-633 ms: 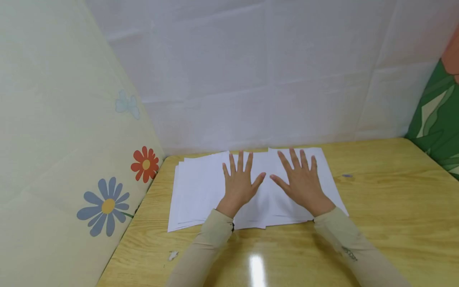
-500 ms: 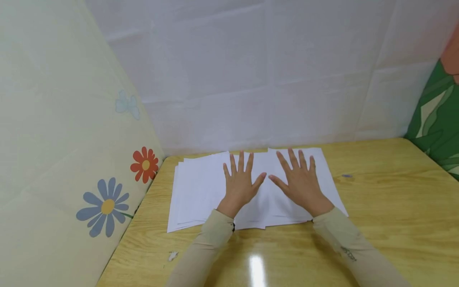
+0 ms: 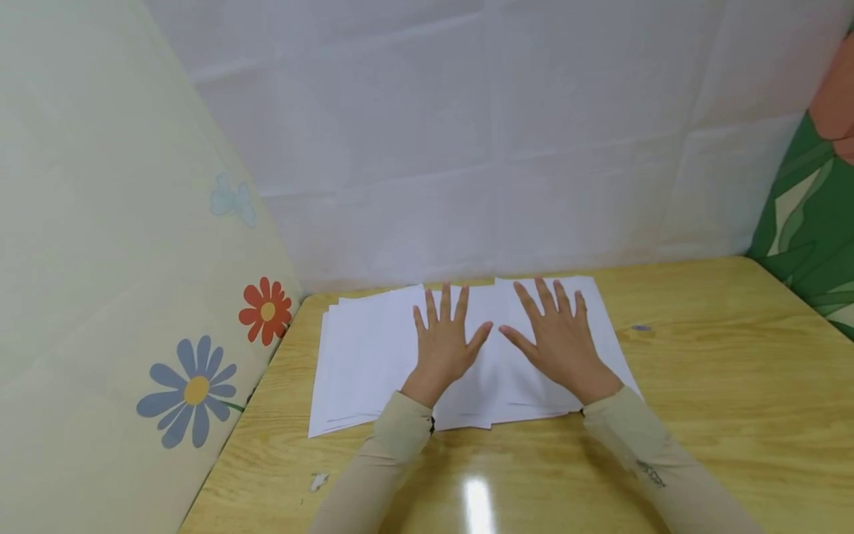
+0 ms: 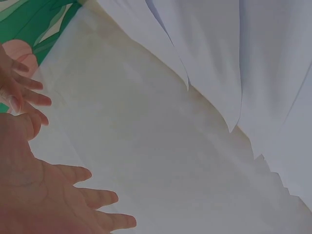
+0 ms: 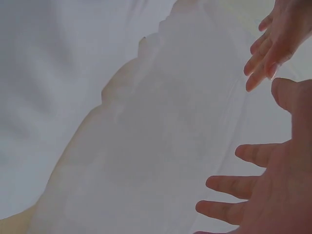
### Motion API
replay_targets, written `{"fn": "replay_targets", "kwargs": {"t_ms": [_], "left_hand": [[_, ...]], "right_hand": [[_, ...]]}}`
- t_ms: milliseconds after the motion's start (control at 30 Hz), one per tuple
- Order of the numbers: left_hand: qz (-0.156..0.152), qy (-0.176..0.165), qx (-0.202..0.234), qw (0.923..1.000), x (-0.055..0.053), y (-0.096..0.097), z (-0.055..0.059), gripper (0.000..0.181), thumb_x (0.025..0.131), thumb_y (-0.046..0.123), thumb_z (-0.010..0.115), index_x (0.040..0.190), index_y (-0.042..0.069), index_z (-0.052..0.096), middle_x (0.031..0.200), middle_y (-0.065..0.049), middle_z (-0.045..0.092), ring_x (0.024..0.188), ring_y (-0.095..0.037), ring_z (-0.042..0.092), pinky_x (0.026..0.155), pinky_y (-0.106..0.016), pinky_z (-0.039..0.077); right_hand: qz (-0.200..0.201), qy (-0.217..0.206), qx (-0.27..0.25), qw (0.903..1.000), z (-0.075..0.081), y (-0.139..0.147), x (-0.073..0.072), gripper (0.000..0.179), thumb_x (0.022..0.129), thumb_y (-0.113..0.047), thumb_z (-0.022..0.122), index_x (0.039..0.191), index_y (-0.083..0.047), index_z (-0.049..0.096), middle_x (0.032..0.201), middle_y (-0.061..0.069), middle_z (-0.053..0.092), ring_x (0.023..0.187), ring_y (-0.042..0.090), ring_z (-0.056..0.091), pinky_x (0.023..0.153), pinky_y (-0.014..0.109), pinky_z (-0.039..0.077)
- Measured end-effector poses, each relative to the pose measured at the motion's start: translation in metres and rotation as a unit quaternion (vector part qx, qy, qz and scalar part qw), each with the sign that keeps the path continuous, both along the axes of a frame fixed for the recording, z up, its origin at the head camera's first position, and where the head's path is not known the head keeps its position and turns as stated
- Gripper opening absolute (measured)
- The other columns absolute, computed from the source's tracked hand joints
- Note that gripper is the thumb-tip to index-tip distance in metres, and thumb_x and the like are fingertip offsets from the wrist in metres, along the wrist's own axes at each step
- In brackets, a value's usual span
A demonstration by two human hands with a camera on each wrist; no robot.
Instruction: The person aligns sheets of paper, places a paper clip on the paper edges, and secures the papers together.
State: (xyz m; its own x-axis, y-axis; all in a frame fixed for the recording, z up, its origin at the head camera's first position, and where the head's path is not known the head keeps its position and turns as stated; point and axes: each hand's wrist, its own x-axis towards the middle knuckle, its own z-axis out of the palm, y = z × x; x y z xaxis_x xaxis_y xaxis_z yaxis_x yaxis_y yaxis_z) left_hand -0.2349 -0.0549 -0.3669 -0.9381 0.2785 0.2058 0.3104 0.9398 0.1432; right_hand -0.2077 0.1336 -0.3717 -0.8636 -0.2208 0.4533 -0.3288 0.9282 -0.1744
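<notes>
Several white paper sheets (image 3: 383,341) lie overlapping in a spread row on the wooden table. Above their middle is my left hand (image 3: 442,348), palm down with fingers straight and spread. My right hand (image 3: 563,345) has the same pose over the sheets at the right. The thumbs point toward each other with a small gap. In the left wrist view, a gap separates the left palm (image 4: 39,195) from the sheets (image 4: 209,53). The right wrist view likewise has the right palm (image 5: 273,190) apart from the paper (image 5: 48,97). Neither hand holds anything.
A white cloth wall (image 3: 467,148) stands right behind the sheets. To the left is a pale wall with flowers (image 3: 196,389), and a green patterned one (image 3: 814,230) is at the right. The wooden table (image 3: 707,386) has a small dark mark (image 3: 641,328) and a pale chip (image 3: 319,481).
The head view has shifted slightly, so the walls and table sit a little further left and lower. Both hands keep their spread pose over the sheets, which have not moved on the table.
</notes>
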Motion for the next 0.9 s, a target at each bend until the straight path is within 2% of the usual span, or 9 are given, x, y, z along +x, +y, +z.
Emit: {"fn": "replay_targets", "kwargs": {"t_ms": [400,733,900], "left_hand": [[0.003,0.010,-0.003,0.9999,-0.0018,-0.0015,-0.0010,0.073,0.097,0.060,0.035,0.155,0.019,0.015,0.160,-0.016,0.007,0.144,-0.042,-0.002,0.112,-0.062,0.006],[0.000,0.022,0.024,0.9995,-0.0031,-0.0056,-0.0017,0.074,0.097,0.060,0.037,0.155,0.018,0.017,0.159,-0.018,0.009,0.144,-0.042,0.001,0.111,-0.062,0.007],[0.000,0.031,0.024,0.9992,-0.0049,-0.0080,-0.0033,0.074,0.097,0.059,0.038,0.155,0.017,0.020,0.158,-0.019,0.012,0.144,-0.043,0.004,0.111,-0.063,0.009]], "right_hand": [[-0.002,-0.017,-0.006,0.9998,-0.0003,0.0018,-0.0001,0.073,0.094,-0.049,0.054,0.149,-0.007,0.032,0.149,0.030,0.028,0.135,0.052,0.024,0.104,0.070,0.016],[0.001,-0.021,-0.024,0.9995,-0.0021,0.0050,-0.0002,0.072,0.095,-0.048,0.054,0.149,-0.006,0.032,0.148,0.030,0.030,0.134,0.051,0.027,0.103,0.069,0.019],[-0.005,-0.018,-0.028,0.9994,-0.0027,0.0081,-0.0003,0.072,0.095,-0.048,0.054,0.148,-0.006,0.033,0.148,0.029,0.032,0.133,0.051,0.028,0.103,0.069,0.020]]}}
